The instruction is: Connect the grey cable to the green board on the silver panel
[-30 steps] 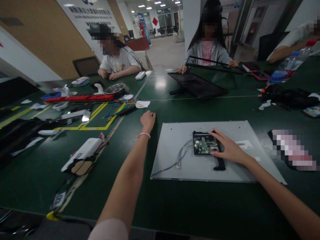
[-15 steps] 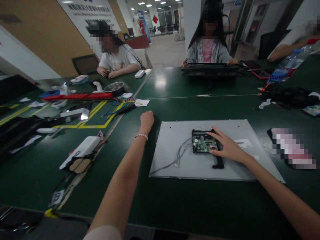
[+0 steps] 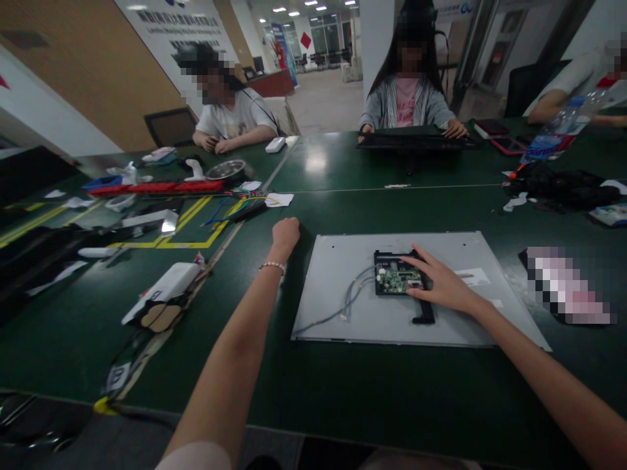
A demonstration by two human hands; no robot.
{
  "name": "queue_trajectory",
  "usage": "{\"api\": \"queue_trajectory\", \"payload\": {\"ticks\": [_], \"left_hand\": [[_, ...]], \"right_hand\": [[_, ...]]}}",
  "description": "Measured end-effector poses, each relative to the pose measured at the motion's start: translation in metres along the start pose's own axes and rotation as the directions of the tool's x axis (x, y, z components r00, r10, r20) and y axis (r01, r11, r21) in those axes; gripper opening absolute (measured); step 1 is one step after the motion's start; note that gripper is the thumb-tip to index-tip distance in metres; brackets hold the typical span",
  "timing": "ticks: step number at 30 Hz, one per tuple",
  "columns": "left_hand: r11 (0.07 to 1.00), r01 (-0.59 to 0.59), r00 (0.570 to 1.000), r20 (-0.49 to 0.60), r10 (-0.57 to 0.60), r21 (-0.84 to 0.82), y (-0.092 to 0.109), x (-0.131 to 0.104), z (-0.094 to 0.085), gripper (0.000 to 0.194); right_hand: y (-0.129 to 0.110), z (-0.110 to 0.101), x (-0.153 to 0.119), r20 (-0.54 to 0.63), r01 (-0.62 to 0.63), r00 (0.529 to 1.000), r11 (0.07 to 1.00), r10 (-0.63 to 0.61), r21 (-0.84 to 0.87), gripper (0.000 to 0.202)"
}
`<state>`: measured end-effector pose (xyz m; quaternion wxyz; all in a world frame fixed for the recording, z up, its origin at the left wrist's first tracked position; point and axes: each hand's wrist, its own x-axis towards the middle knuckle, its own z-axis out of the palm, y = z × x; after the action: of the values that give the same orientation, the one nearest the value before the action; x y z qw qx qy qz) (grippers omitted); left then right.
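Note:
A flat grey display panel (image 3: 328, 281) lies on the green table in front of me. On it rests a black plastic frame (image 3: 425, 314) carrying a green circuit board (image 3: 392, 279), with thin grey cables (image 3: 350, 294) trailing left across the metal. My right hand (image 3: 441, 284) reaches over the frame's right side, thumb near the board's lower edge and fingers along the top, spanning it. Left of the panel, my left hand (image 3: 285, 236) is closed in a fist against the tabletop. Nothing sticks out of the fist; its palm side is hidden.
A white battery-like pack (image 3: 169, 294) with cables sits at the left. Farther back are red strips (image 3: 161, 188), a metal bowl (image 3: 226, 171) and loose wires. A phone-like object (image 3: 565, 287) lies at right. Across the table, a person holds a dark flat screen (image 3: 416, 140).
My hands keep nearly the same poses over the panel and table. The view has shifted slightly. Across the table, the person's dark screen has tilted and their hand has moved onto its edge.

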<state>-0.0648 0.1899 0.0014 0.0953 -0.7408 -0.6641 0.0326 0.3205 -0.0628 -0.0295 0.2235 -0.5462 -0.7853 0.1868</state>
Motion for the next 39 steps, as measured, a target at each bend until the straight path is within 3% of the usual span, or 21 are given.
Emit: {"api": "queue_trajectory", "payload": {"ticks": [18, 31, 34, 39], "left_hand": [[0.998, -0.064, 0.998, 0.001, 0.064, 0.005, -0.015, -0.028, 0.000, 0.038], [1.000, 0.013, 0.998, -0.068, -0.014, -0.019, -0.006, -0.041, -0.016, 0.041], [0.994, -0.061, 0.993, -0.110, 0.051, -0.086, 0.003, -0.055, -0.021, 0.041], [0.927, -0.327, 0.939, -0.171, 0.298, -0.183, 0.032, -0.097, -0.023, 0.036]], "right_hand": [[0.000, -0.001, -0.002, 0.012, 0.048, 0.999, 0.998, -0.048, -0.033, 0.068], [0.003, 0.001, -0.001, 0.030, 0.032, 0.999, 0.997, -0.030, -0.073, 0.070], [0.000, -0.001, -0.002, 0.026, 0.032, 0.999, 0.997, -0.030, -0.069, 0.070], [-0.004, -0.003, -0.003, 0.022, 0.019, 1.000, 0.999, -0.018, -0.048, 0.068]]}}
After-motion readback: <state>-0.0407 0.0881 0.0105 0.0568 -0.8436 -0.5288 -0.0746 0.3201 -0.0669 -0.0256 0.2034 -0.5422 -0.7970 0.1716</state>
